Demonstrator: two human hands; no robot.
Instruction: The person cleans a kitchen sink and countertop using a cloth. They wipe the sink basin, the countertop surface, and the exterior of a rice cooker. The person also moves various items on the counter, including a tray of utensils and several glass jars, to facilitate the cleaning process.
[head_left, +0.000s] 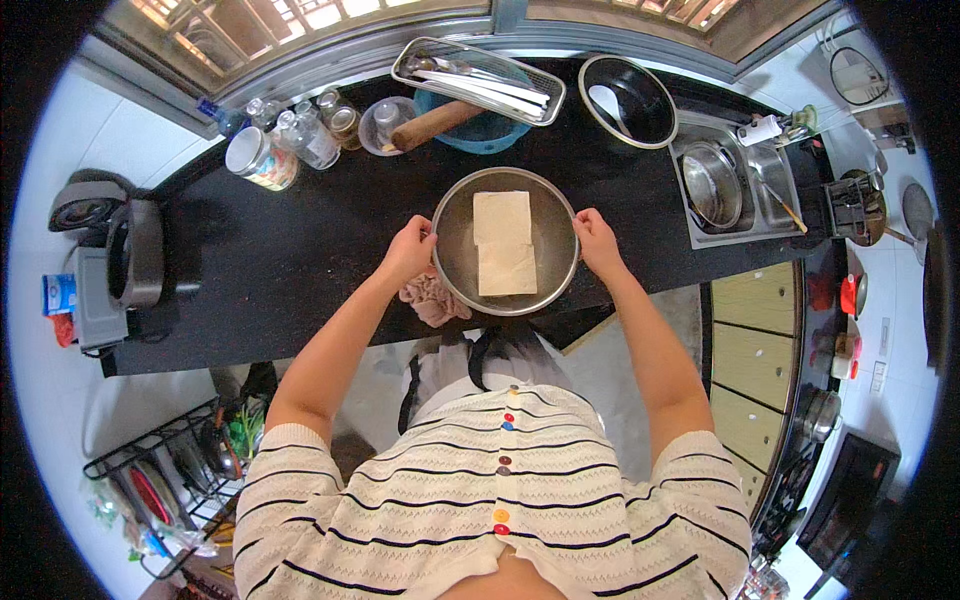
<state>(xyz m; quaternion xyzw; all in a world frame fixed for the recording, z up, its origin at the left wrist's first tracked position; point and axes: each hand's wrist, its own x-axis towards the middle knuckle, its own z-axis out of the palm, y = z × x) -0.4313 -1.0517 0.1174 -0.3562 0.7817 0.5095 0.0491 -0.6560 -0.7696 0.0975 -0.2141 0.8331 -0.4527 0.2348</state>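
A round stainless steel bowl (456, 255) is at the counter's front edge, straight ahead of me. Inside it lie two cream-coloured rectangular blocks (505, 245) that look like tofu, one touching the other end to end and slightly offset. My left hand (410, 250) is closed on the bowl's left rim, thumb and fingers pinching the edge. On the opposite side, my right hand (598, 243) grips the right rim the same way. A crumpled pink cloth (436, 300) rests on the counter below my left hand, partly hidden by the bowl.
Behind the bowl are a blue basin (500, 138), a wire basket (545, 85) of utensils and a wooden rolling pin (435, 125). A black pot (640, 85) holds a white spoon. Glass jars (312, 140) stand at back left; a steel sink (770, 165) is right.
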